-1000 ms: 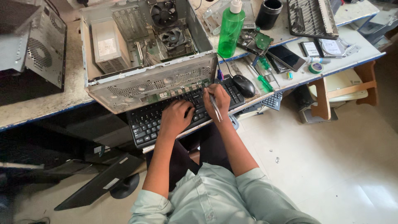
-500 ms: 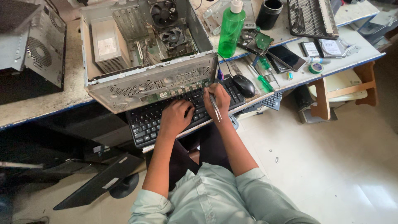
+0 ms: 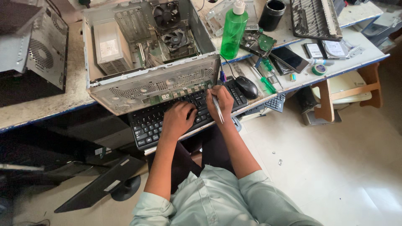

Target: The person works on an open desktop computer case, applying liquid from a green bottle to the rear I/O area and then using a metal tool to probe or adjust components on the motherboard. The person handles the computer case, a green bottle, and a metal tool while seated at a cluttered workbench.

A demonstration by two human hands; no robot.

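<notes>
Head view: left hand (image 3: 178,119) lies palm-down on the black keyboard (image 3: 184,112), fingers loosely curled, gripping nothing. Right hand (image 3: 220,100) rests on the keyboard's right part, closed around a thin light-coloured tool (image 3: 217,109) — tweezers or a small driver, hard to tell. The keyboard sits at the bench edge, tucked under the open computer case (image 3: 146,62). A black mouse (image 3: 247,87) lies just beside the right hand.

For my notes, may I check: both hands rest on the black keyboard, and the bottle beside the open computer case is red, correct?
Not quite: the head view shows the bottle is green, not red. Both the left hand and right hand do rest on the black keyboard, beside the open computer case.
</notes>
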